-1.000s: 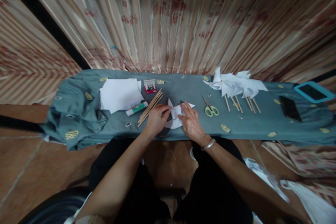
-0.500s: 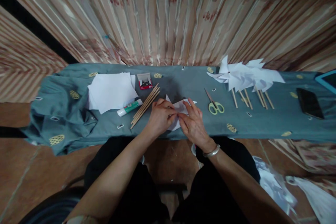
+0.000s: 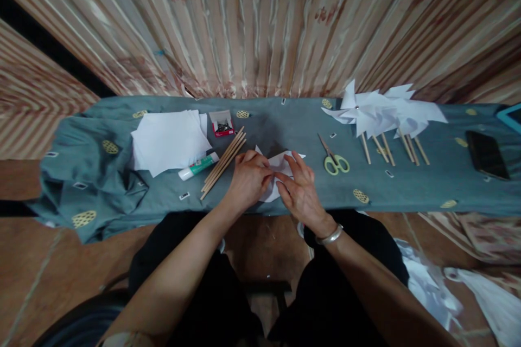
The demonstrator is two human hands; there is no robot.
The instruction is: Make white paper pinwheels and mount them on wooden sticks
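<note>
Both of your hands rest at the centre of the frame on a sheet of white paper that is cut into pointed flaps. Your left hand is curled, with its fingertips pinching part of the paper near the middle. Your right hand lies flatter, fingers spread and pressing on the paper beside the left; a metal bangle circles its wrist. Your hands cover most of the paper, so only its upper points and a lower edge show, and the exact fold cannot be made out.

The paper lies on a long surface draped in grey-green cloth. Just left of your left hand lies a bundle of wooden sticks, then a glue stick, and a stack of white paper sheets. A small red box sits above the sticks; its contents are too small to tell. Right of your hands lie green-handled scissors. In the upper right, finished paper pinwheels overlap. A dark phone lies at the right edge, and a blue-rimmed object is cut off by the frame.
</note>
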